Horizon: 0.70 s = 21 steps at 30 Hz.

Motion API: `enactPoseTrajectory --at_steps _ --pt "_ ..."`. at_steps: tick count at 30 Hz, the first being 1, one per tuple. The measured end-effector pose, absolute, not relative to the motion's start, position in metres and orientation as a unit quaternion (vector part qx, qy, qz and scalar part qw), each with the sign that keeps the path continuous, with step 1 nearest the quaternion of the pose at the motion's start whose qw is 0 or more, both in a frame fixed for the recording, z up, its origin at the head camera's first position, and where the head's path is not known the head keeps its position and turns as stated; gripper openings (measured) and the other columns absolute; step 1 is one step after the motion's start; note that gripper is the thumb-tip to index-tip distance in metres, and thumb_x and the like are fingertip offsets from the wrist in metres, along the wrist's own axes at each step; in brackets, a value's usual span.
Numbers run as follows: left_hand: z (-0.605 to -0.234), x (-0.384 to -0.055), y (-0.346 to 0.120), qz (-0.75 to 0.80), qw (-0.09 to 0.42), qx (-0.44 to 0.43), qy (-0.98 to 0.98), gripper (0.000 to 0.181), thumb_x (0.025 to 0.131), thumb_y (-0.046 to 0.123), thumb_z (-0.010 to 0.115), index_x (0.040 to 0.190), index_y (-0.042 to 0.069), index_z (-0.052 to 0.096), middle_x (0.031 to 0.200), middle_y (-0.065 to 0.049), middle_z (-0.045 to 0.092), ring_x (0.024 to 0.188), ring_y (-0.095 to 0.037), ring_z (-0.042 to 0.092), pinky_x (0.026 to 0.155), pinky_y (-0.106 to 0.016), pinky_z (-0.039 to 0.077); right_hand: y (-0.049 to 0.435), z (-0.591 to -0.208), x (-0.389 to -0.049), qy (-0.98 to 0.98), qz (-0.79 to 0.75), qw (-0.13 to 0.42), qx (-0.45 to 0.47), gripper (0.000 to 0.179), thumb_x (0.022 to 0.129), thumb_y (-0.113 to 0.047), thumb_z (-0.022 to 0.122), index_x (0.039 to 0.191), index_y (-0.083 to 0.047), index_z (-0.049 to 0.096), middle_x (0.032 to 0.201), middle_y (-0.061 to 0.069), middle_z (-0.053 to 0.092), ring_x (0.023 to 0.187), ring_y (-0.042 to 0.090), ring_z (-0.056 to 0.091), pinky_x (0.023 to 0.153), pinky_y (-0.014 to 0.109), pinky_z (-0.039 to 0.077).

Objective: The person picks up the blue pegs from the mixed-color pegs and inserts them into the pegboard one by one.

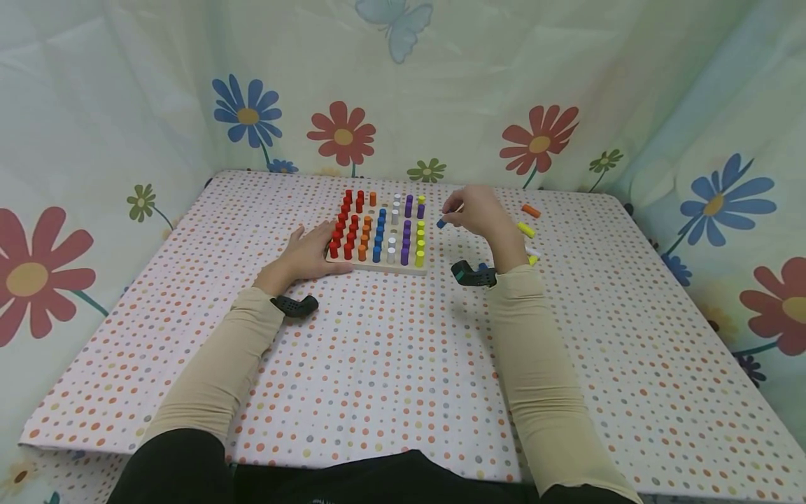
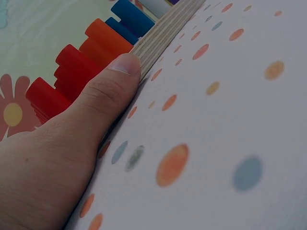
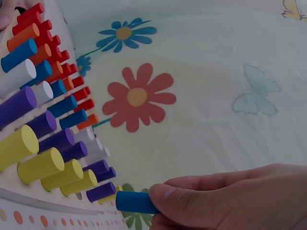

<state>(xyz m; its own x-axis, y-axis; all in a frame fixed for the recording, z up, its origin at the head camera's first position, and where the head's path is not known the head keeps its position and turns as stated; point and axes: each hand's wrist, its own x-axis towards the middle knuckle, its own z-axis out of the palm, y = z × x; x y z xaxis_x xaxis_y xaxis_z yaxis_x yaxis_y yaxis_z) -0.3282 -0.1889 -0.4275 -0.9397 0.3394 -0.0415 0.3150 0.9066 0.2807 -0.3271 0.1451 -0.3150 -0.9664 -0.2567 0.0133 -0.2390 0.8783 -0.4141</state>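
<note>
A wooden pegboard (image 1: 384, 267) holds upright pegs in columns of red, orange, blue, white, purple and yellow. At its front left corner lies my left hand (image 1: 302, 255). The left thumb (image 2: 110, 88) rests straight along the board's front edge, and the other fingers reach up the left side. My right hand (image 1: 480, 210) is raised just to the right of the board. Between its thumb and fingers it pinches a blue peg (image 3: 136, 202), held roughly level in the right wrist view. Part of that peg is hidden by the fingertips.
Right of the board lie loose pegs: an orange peg (image 1: 531, 211), a yellow peg (image 1: 525, 229), a white peg (image 1: 532, 252) and a blue peg (image 1: 483, 266) partly behind the right wrist. A dotted cloth (image 1: 378, 364) covers the table; flowered curtains (image 1: 453, 91) stand behind it.
</note>
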Motion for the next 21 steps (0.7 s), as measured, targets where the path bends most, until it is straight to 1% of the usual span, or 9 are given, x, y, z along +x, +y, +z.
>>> enactPoseTrajectory --at_steps 5,10,16,21 --pt "-0.426 -0.328 -0.188 0.138 0.047 0.165 0.976 0.125 0.064 0.092 0.044 0.154 0.014 0.009 0.16 -0.007 0.016 0.148 -0.024 0.013 0.116 -0.057 -0.001 0.134 -0.315 -0.329 0.964 -0.224 -0.004 -0.145 0.018 0.093 -0.016 0.061 0.105 -0.005 0.069 0.108 0.013 0.066 0.099 0.027 0.064 0.083 0.04 0.052" --pt "-0.425 -0.328 -0.188 0.137 0.05 0.165 0.976 0.124 0.064 0.091 0.044 0.154 0.013 0.008 0.16 -0.007 0.015 0.148 -0.025 0.012 0.116 -0.057 -0.002 0.124 -0.316 -0.33 0.962 -0.219 -0.008 -0.165 0.022 0.096 -0.017 0.056 0.11 -0.007 0.07 0.116 0.012 0.065 0.107 0.028 0.063 0.086 0.041 0.052" --pt "-0.427 -0.327 -0.189 0.136 0.046 0.165 0.976 0.125 0.064 0.091 0.044 0.154 0.013 0.007 0.16 -0.008 0.014 0.148 -0.025 0.013 0.116 -0.056 -0.001 0.107 -0.319 -0.333 0.957 -0.216 -0.034 -0.189 0.025 0.097 -0.015 0.054 0.114 -0.006 0.069 0.121 0.012 0.062 0.108 0.028 0.063 0.086 0.038 0.053" --pt "-0.43 -0.326 -0.186 0.143 0.038 0.167 0.975 0.125 0.064 0.091 0.045 0.154 0.012 0.01 0.16 -0.008 0.017 0.148 -0.025 0.015 0.116 -0.057 -0.001 0.093 -0.322 -0.334 0.949 -0.24 -0.071 -0.19 0.024 0.095 -0.014 0.057 0.114 -0.006 0.069 0.114 0.011 0.065 0.103 0.024 0.065 0.086 0.034 0.054"
